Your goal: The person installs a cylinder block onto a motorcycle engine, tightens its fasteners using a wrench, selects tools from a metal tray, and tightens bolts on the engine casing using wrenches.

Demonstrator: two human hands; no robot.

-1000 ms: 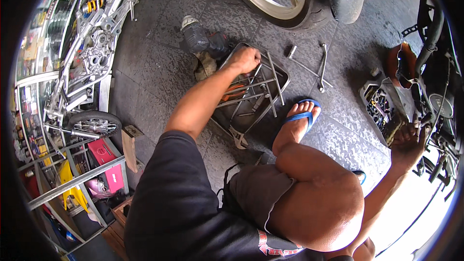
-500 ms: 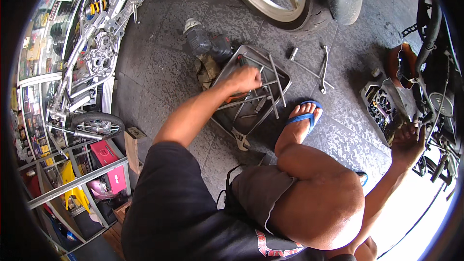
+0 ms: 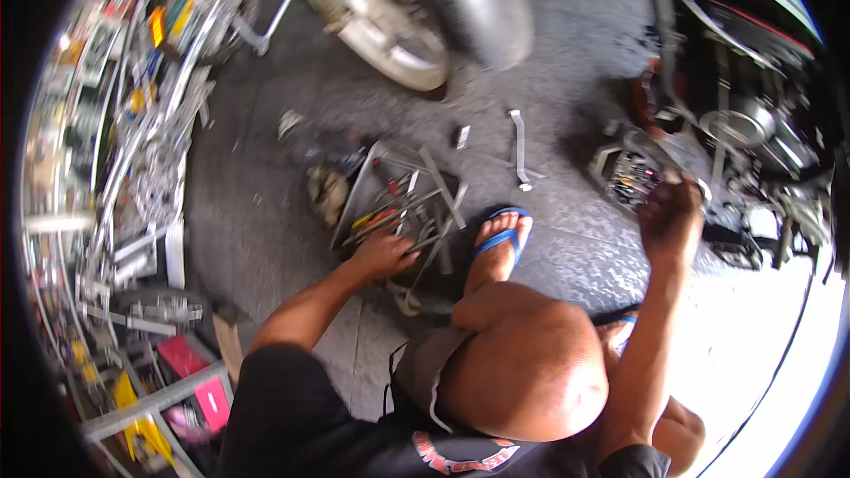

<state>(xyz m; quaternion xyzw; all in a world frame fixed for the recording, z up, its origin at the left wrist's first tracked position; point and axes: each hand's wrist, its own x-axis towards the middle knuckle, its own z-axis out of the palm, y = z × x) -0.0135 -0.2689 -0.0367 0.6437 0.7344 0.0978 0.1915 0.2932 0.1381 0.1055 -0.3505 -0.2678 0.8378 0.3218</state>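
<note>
Presumably for easy reach, the tool tray [image 3: 361, 190] sits at eleven o'clock from the knee [image 3: 531, 381], the left hand [image 3: 386, 252] over its six-o'clock side; the right hand [image 3: 670, 217] is beside the one-o'clock parts tray [image 3: 605, 158]. Blur leaves either grip unclear.

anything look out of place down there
A wrench lies on the floor outside the tool tray, apart from the tools inside it, and one long metal bar seems to poke over the tray's rim. Blur hides finer detail.
</note>
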